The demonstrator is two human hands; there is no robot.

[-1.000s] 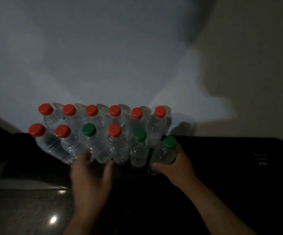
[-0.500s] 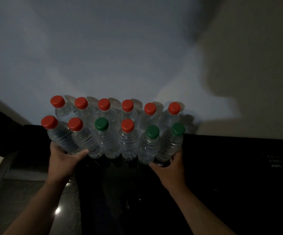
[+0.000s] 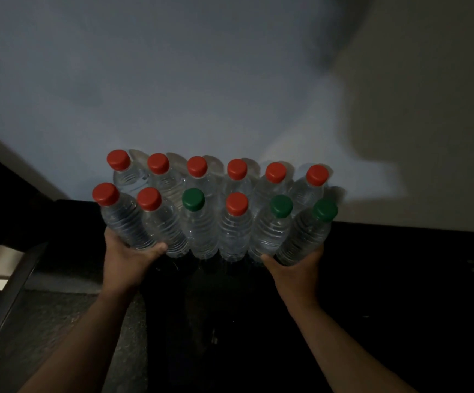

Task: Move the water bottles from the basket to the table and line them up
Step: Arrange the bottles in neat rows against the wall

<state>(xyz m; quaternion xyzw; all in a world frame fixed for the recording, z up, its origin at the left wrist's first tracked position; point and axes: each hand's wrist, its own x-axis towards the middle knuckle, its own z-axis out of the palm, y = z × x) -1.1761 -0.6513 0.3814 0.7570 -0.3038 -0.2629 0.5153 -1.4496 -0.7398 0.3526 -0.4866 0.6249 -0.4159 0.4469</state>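
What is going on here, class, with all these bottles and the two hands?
A person is lining up water bottles on a dark table against a wall. Twelve stand in two rows of six: back row all red caps, front row red and green mixed. The left hand grips the red-capped end bottle at the front row's left end, and the right hand grips the green-capped end bottle at its right end.

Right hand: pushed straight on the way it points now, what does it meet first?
The green-capped end bottle that the right hand holds; behind it stands the back row's red-capped end bottle, then likely the wall; depth is unclear.
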